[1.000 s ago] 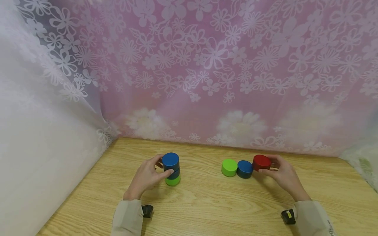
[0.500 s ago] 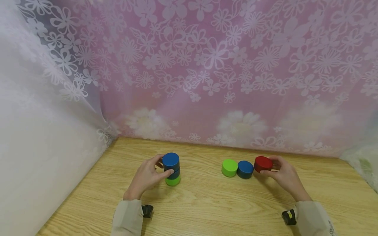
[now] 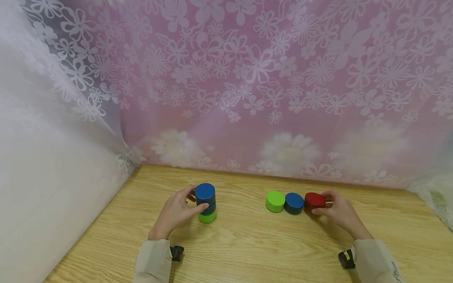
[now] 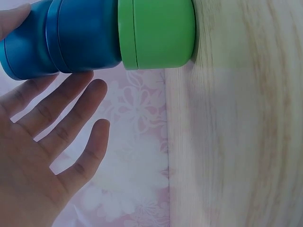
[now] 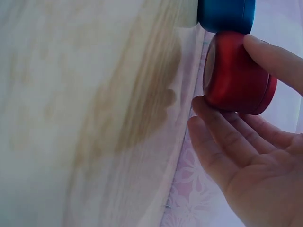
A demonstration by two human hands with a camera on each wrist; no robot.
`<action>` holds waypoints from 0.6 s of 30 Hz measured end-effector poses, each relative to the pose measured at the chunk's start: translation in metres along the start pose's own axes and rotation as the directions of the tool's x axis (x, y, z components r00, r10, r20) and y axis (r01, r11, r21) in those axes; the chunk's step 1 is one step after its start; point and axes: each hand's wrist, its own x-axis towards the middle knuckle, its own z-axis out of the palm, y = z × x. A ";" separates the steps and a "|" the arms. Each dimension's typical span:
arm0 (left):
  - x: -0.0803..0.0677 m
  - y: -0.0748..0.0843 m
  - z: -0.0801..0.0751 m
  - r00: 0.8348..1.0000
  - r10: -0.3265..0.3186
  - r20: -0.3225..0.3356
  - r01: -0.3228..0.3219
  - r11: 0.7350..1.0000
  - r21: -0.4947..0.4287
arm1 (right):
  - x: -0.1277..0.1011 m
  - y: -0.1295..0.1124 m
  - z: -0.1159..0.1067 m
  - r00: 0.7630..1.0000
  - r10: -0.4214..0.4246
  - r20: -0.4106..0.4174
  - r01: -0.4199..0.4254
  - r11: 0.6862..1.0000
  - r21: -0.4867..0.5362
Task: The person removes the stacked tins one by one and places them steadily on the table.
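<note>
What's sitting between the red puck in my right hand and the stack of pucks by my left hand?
Two loose pucks lie in between: a blue puck right beside the red puck, then a green puck. Past them, bare table runs to the stack.

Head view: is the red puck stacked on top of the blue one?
No, the red puck sits beside the blue puck, gripped by the right hand.

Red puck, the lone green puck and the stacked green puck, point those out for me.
red puck (image 3: 314, 201), head view, its top face.
lone green puck (image 3: 275, 199), head view, its top face.
stacked green puck (image 4: 158, 33), left wrist view, its side wall.
</note>
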 end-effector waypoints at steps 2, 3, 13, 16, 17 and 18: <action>0.000 0.000 0.000 1.000 -0.004 0.002 0.004 1.000 0.000 | 0.001 0.000 0.000 1.000 -0.001 0.023 0.001 1.000 -0.006; 0.000 0.000 0.000 1.000 -0.005 0.002 0.005 1.000 0.001 | 0.001 0.000 -0.001 0.999 -0.002 0.033 0.002 1.000 -0.011; 0.000 0.001 0.000 1.000 0.000 -0.001 0.000 1.000 -0.001 | 0.003 -0.006 0.000 0.996 0.026 0.090 -0.021 0.999 -0.050; 0.000 0.001 0.000 1.000 0.003 -0.002 -0.003 1.000 -0.001 | 0.003 -0.006 0.001 0.994 0.035 0.108 -0.029 0.998 -0.057; 0.000 0.001 0.001 1.000 0.004 -0.003 -0.004 1.000 0.001 | 0.003 -0.006 0.000 0.993 0.033 0.115 -0.026 0.998 -0.062; 0.000 0.001 0.000 1.000 0.005 -0.005 -0.005 1.000 0.002 | 0.003 -0.007 0.000 0.992 0.031 0.121 -0.023 0.998 -0.066</action>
